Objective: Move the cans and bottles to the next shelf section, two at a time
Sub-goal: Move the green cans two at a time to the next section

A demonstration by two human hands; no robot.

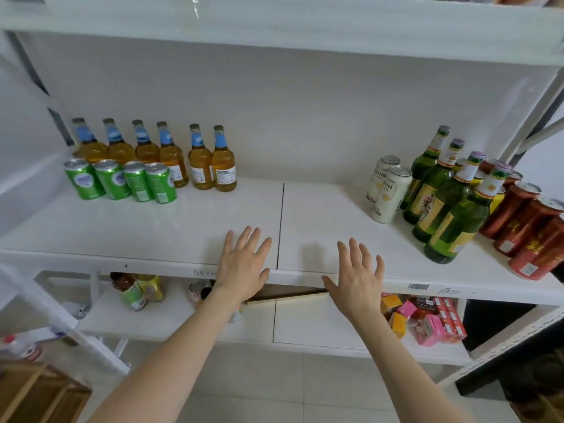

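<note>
On the left section of the white shelf stand several amber bottles with blue neck labels and, in front of them, several green cans. The right section holds two white cans, several green bottles and several red cans. My left hand and my right hand hover over the shelf's front edge, either side of the seam between sections. Both have spread, straight fingers and hold nothing.
The lower shelf carries a few jars and bottles at the left and pink and orange boxes at the right. A brown cardboard box sits on the floor at the lower left. Another shelf board runs overhead.
</note>
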